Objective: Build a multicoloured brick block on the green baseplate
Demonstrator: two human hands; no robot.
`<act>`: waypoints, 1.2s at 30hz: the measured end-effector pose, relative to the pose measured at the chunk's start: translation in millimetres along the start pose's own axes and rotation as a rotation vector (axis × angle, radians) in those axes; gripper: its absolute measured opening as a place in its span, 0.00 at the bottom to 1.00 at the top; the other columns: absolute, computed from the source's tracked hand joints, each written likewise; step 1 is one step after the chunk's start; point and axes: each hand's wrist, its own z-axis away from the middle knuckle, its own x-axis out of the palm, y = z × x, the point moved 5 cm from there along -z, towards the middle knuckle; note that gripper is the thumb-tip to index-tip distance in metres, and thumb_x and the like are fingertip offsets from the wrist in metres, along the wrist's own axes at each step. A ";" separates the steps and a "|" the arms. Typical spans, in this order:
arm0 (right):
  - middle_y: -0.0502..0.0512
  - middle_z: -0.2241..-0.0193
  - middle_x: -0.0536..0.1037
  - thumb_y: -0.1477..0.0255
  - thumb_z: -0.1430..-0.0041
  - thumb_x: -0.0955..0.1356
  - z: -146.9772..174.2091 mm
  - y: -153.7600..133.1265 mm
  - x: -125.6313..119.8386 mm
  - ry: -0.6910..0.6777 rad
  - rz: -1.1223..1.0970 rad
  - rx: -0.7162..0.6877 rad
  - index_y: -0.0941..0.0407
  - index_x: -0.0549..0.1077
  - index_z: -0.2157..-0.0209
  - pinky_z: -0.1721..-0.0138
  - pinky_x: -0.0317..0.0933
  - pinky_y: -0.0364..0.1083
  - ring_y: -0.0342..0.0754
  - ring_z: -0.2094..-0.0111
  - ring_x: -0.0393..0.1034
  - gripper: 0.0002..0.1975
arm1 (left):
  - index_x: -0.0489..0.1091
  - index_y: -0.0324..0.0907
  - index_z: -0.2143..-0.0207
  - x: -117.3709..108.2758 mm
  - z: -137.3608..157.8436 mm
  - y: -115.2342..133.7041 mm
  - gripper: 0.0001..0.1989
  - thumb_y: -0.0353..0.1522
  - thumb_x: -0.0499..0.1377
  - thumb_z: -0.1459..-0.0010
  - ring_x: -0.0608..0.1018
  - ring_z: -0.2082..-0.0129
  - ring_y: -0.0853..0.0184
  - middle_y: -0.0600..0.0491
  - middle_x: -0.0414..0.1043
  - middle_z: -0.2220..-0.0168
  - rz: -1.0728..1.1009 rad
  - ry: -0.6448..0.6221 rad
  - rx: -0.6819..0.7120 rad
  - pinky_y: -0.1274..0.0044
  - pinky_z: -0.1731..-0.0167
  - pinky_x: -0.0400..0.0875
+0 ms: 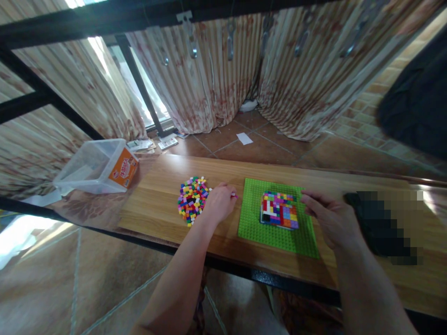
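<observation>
My left hand [220, 201] is over the table between a loose pile of small toy bricks [191, 200] and a green baseplate [251, 230]. Its fingertips pinch a small pink brick [234, 195]. On the baseplate sits a low rectangular block built of many-coloured bricks [279, 210], with studs on top. Above the plate's right side is my right hand [328, 214], thumb and forefinger close together near the block's right end. Whatever may be between those fingertips is too small to make out.
A wooden tabletop [150, 204] carries all this. A clear plastic bin [94, 163] with an orange label stands at the left. A dark, partly blurred object [377, 223] lies right of my right hand. Curtains [216, 79] and a dark metal frame [104, 18] with hanging hooks are behind.
</observation>
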 end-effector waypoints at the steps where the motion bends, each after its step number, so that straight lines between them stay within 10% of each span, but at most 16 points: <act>1: 0.51 0.74 0.79 0.62 0.54 0.76 1.2 -3.8 -1.2 0.045 0.015 -0.035 0.54 0.82 0.65 0.75 0.64 0.43 0.42 0.76 0.67 0.14 | 0.78 0.39 0.67 -1.8 -1.0 -0.2 0.07 0.28 0.59 0.41 0.77 0.64 0.61 0.46 0.76 0.64 0.074 0.016 0.006 0.71 0.58 0.71; 5: 0.52 0.69 0.81 0.63 0.51 0.75 15.1 -27.7 7.9 0.109 0.019 -0.249 0.52 0.81 0.66 0.64 0.71 0.48 0.48 0.67 0.75 0.11 | 0.79 0.39 0.65 -0.6 -4.0 3.8 0.07 0.32 0.63 0.43 0.77 0.66 0.66 0.49 0.79 0.66 0.639 -0.029 -0.003 0.74 0.61 0.70; 14: 0.55 0.55 0.78 0.65 0.36 0.68 49.9 -52.0 62.7 -0.402 0.150 -0.508 0.48 0.78 0.52 0.53 0.68 0.50 0.48 0.55 0.73 0.13 | 0.80 0.39 0.67 32.7 8.2 43.6 0.19 0.35 0.76 0.63 0.75 0.71 0.74 0.53 0.77 0.71 1.585 -0.417 -0.326 0.81 0.68 0.68; 36: 0.54 0.59 0.80 0.63 0.39 0.70 32.7 -39.5 40.9 -0.142 0.162 -0.492 0.50 0.82 0.62 0.53 0.68 0.52 0.50 0.56 0.75 0.09 | 0.79 0.33 0.64 44.5 11.5 51.9 0.08 0.26 0.68 0.48 0.75 0.71 0.75 0.51 0.77 0.70 1.763 -0.421 -0.389 0.81 0.65 0.69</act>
